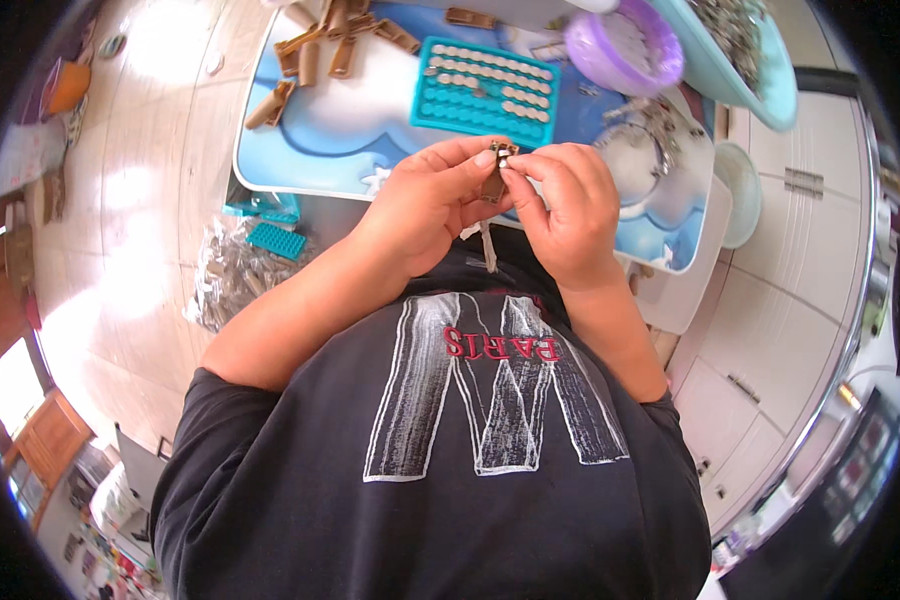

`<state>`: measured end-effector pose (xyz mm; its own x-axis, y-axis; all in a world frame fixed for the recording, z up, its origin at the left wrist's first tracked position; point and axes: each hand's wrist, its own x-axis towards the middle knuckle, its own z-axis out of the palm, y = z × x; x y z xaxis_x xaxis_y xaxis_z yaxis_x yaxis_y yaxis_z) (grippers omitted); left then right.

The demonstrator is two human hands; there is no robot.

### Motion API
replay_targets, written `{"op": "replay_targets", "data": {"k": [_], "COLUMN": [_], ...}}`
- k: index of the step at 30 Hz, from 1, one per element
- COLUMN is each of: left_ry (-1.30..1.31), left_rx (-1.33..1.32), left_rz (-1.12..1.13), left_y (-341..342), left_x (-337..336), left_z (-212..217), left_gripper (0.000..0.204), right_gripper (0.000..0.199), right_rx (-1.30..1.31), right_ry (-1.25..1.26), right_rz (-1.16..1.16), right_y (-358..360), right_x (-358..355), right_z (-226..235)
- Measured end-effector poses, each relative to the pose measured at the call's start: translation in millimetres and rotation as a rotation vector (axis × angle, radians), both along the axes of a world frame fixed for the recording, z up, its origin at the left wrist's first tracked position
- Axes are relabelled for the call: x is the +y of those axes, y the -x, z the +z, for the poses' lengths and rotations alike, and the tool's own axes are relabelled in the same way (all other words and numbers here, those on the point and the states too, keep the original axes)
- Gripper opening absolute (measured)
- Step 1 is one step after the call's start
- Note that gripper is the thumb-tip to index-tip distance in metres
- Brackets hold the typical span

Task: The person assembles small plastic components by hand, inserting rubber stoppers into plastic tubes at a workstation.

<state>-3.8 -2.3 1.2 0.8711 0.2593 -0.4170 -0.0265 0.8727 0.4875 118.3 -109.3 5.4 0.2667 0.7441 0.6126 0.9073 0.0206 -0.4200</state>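
Observation:
Just in front of my chest, my left hand (420, 200) grips a small brown plastic casing (492, 188) between thumb and fingers. My right hand (575, 205) pinches at the casing's upper end, where a small shiny silver piece (503, 158) shows. The fingertips partly hide where piece and casing meet. Right behind the hands lies a teal tray (448, 112) with rows of small whitish round pieces in part of its pockets. More brown casings (310, 62) are heaped at the table's far left.
The blue and white table (295, 165) also carries a purple bowl (578, 45) and loose metal parts (655, 120) at the right. A light blue basin (778, 95) full of small metal pieces stands far right. A clear bag (220, 275) of parts sits on the left, with another teal tray (276, 241).

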Motion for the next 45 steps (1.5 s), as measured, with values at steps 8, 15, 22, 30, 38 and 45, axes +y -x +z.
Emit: {"op": "replay_targets", "data": {"k": [8, 15, 22, 30, 38, 45], "left_ry": [-0.09, -0.169, -0.18, -0.314, -0.26, -0.238], "left_rx": [-0.016, -0.042, -0.061, -0.04, 0.026, 0.119], "left_rz": [-0.084, -0.167, -0.201, -0.159, -0.121, -0.022], "left_y": [5, 10, 13, 13, 14, 21], "left_x": [-37, -67, -83, -90, -76, -48], "left_z": [22, 43, 51, 51, 34, 29], "left_gripper": [0.026, 0.028, 0.027, 0.026, 0.022, 0.02], "right_gripper": [0.014, 0.012, 0.011, 0.009, 0.017, 0.009], "right_rx": [0.184, 0.3, 0.206, -0.021, -0.001, 0.2], "right_ry": [-0.143, -0.286, -0.286, -0.187, -0.182, -0.119], "right_rz": [-0.076, -0.097, -0.127, -0.152, -0.098, -0.138], "right_y": [13, 22, 28, 30, 36, -4], "right_x": [-47, -78, -97, -105, -94, -31], "right_z": [11, 21, 27, 30, 23, 4]}}
